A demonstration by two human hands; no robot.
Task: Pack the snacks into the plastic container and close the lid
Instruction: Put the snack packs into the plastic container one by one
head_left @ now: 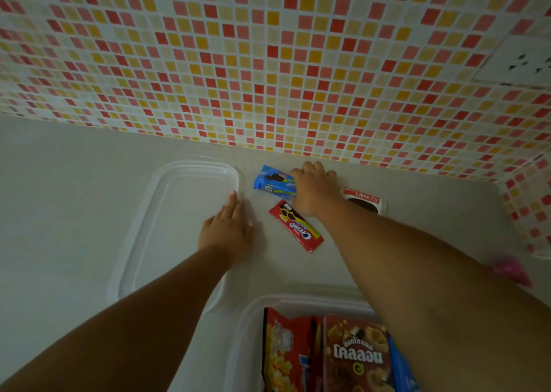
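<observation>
Right hand (313,187) closing on blue pack (274,182), fingers curled over its end.
Light, crinkly, crushable biscuits: grip mid-length. Left hand (228,227) flat, empty, beside lid (167,213).

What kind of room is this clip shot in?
Probably a home kitchen: a pale countertop meets a mosaic tile backsplash in red, orange and cream, with a wall socket at upper right.

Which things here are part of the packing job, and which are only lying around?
Job: plastic container, lid, blue cookie pack, red Cream-O pack, Choco Pie, packed snacks.
Lying about: pink object, wall socket.
</observation>
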